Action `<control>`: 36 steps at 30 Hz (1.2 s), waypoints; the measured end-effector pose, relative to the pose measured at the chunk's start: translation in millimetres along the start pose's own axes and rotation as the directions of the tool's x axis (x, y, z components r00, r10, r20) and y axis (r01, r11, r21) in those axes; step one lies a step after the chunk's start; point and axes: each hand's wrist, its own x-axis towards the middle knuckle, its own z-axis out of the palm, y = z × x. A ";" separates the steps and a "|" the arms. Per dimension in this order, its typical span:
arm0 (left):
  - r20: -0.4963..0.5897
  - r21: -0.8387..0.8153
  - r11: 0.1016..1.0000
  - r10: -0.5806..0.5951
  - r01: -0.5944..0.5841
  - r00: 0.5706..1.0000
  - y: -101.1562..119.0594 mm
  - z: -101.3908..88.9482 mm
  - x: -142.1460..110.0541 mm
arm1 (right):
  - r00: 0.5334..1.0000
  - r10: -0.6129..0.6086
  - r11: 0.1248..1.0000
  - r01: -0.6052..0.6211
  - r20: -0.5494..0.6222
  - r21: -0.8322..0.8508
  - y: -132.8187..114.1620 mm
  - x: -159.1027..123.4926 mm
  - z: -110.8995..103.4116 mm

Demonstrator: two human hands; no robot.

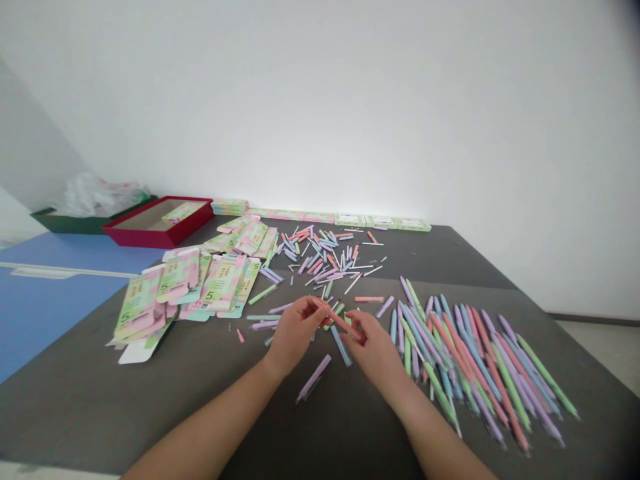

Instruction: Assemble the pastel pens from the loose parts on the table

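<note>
Near the middle of the dark table, my left hand [296, 328] pinches the far-left end of a coral pen [341, 323]. The other end is gripped by the fingers of my right hand [373, 343], so the pen slants between both hands. Just below it lie a blue pen part [341, 345] and a purple pen part with a clip [314, 378]. Beyond my hands spreads a loose heap of short coloured pen parts [315, 257] and thin white refills [353, 284]. A pile of long pastel pens [470, 360] lies right of my right hand.
Flattened printed cartons [220, 283] overlap on the left. Behind them stand a red tray [187, 227] and a green tray [75, 224] with a clear plastic bag [95, 195]. Small boxes [383, 221] line the table's back edge against the white wall [350, 100]. A blue surface [50, 300] adjoins at left.
</note>
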 end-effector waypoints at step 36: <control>0.033 -0.094 0.995 -0.014 0.017 0.999 -3.5 3.5 -1.9 | 0.989 0.085 0.983 -0.103 0.123 0.149 2.3 -2.8 -4.0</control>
